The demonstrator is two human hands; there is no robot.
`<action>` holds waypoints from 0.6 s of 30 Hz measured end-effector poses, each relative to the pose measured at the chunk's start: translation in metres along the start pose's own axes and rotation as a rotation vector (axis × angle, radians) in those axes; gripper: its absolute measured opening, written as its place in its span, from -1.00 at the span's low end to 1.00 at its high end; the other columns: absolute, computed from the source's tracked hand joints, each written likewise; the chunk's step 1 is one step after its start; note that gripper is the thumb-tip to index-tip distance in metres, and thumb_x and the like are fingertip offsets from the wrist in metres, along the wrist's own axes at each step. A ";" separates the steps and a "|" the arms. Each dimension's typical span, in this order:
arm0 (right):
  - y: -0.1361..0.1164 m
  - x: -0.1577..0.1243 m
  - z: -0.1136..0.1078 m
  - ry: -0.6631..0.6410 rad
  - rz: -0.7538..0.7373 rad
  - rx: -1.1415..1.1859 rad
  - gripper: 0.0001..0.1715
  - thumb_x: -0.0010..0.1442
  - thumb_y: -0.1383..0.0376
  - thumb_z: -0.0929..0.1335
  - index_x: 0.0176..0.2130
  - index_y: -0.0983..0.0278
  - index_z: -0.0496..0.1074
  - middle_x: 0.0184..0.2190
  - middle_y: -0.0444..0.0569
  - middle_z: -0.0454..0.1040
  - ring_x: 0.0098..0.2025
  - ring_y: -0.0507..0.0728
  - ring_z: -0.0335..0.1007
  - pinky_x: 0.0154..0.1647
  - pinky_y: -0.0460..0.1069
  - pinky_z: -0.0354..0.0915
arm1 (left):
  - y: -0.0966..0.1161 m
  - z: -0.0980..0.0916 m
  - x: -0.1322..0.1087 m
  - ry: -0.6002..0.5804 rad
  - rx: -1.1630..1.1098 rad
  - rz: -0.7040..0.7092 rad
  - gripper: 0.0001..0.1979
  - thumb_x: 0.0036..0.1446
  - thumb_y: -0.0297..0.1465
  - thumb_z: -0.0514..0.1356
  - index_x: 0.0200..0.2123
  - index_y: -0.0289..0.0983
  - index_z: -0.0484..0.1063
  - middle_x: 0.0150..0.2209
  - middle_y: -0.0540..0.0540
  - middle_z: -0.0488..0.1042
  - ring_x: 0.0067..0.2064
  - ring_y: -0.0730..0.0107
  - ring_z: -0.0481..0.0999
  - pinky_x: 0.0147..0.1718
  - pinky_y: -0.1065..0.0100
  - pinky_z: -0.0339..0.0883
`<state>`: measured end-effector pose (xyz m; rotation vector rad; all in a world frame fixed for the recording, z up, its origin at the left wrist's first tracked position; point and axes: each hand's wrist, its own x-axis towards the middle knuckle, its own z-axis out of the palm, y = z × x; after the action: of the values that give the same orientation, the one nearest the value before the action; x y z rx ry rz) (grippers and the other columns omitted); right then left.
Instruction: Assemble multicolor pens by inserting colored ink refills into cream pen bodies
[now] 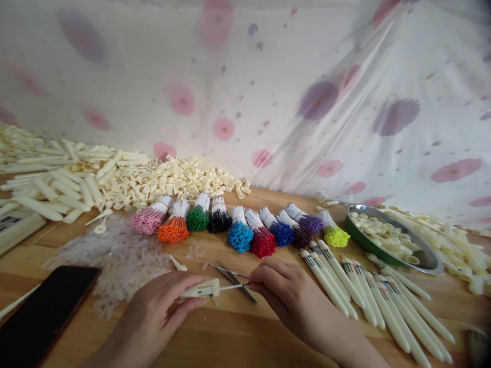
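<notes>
My left hand (161, 299) pinches a cream plastic pen part (200, 290) with slots and a collar, its end pointing right. A green bit shows at the collar. In the fingers of my right hand (286, 289) is the dark end of a thin white pen refill (230, 287); its other end meets the collar, and how far inside it reaches I cannot tell. Just behind the refill, a slim metal tool (245, 291) and a purple-ended refill (230, 271) lie on the wooden table (215, 337). Bundles of coloured refills (240, 230) stand in a row beyond both hands.
Clear plastic bits (115, 255) and a black phone (46, 306) lie at left. Cream pen barrels (57, 189) and small parts (184, 176) are heaped behind. Assembled multicolour pens (387, 312) lie at right, near an oval metal dish (433, 260) of cream pieces.
</notes>
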<state>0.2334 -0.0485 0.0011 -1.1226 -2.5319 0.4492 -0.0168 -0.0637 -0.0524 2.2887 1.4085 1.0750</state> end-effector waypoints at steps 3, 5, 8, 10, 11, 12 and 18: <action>-0.001 0.001 0.000 -0.009 -0.005 -0.007 -0.74 0.35 0.31 0.13 -0.33 0.26 0.30 -0.43 -0.08 0.35 -0.42 0.04 0.26 -0.39 -0.08 0.14 | 0.001 0.000 0.001 0.000 -0.015 -0.016 -0.85 0.06 -0.28 0.21 -0.25 -0.06 0.49 -0.31 0.08 0.64 -0.31 0.37 0.62 -0.32 0.50 0.46; 0.000 0.002 0.000 -0.007 -0.010 -0.014 -0.73 0.35 0.30 0.13 -0.33 0.26 0.30 -0.43 -0.08 0.35 -0.43 0.04 0.25 -0.40 -0.08 0.14 | 0.001 0.000 0.000 -0.007 -0.016 -0.020 -0.85 0.06 -0.29 0.21 -0.25 -0.07 0.50 -0.31 0.05 0.64 -0.31 0.35 0.62 -0.32 0.49 0.46; 0.000 0.002 0.001 0.000 -0.030 -0.015 -0.74 0.34 0.32 0.13 -0.34 0.27 0.30 -0.44 -0.08 0.35 -0.44 0.03 0.25 -0.41 -0.08 0.14 | 0.002 0.000 0.000 -0.012 -0.014 -0.007 -0.84 0.06 -0.30 0.21 -0.24 -0.09 0.50 -0.31 0.03 0.64 -0.31 0.35 0.62 -0.32 0.48 0.47; 0.000 0.002 0.002 0.000 -0.046 -0.012 -0.75 0.34 0.32 0.14 -0.34 0.28 0.30 -0.44 -0.07 0.35 -0.44 0.03 0.25 -0.41 -0.09 0.14 | 0.003 0.001 0.000 -0.018 -0.017 -0.001 -0.84 0.07 -0.29 0.20 -0.24 -0.09 0.50 -0.30 0.03 0.64 -0.30 0.35 0.62 -0.31 0.47 0.47; -0.001 0.002 0.003 0.000 -0.054 -0.012 -0.75 0.34 0.32 0.15 -0.33 0.28 0.31 -0.44 -0.07 0.35 -0.44 0.03 0.25 -0.41 -0.09 0.14 | 0.004 0.001 0.000 -0.023 -0.019 -0.001 -0.84 0.07 -0.29 0.20 -0.24 -0.09 0.50 -0.30 0.02 0.64 -0.30 0.34 0.62 -0.31 0.46 0.47; -0.002 0.002 0.003 0.001 -0.060 -0.015 -0.76 0.33 0.33 0.15 -0.32 0.28 0.32 -0.44 -0.07 0.35 -0.45 0.03 0.25 -0.41 -0.09 0.14 | 0.005 0.002 0.000 -0.027 -0.023 -0.001 -0.84 0.07 -0.28 0.20 -0.24 -0.09 0.50 -0.31 0.02 0.64 -0.31 0.35 0.62 -0.32 0.46 0.47; -0.012 0.005 0.014 -0.055 -0.023 0.045 -0.78 0.31 0.33 0.18 -0.32 0.28 0.35 -0.41 -0.05 0.41 -0.42 0.05 0.30 -0.40 -0.10 0.18 | 0.009 0.006 -0.001 -0.028 -0.068 0.009 -0.84 0.04 -0.35 0.22 -0.25 -0.09 0.49 -0.33 0.03 0.64 -0.33 0.35 0.62 -0.33 0.46 0.47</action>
<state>0.2163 -0.0541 -0.0061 -1.0782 -2.5658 0.5346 -0.0075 -0.0682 -0.0523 2.2555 1.3315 1.0732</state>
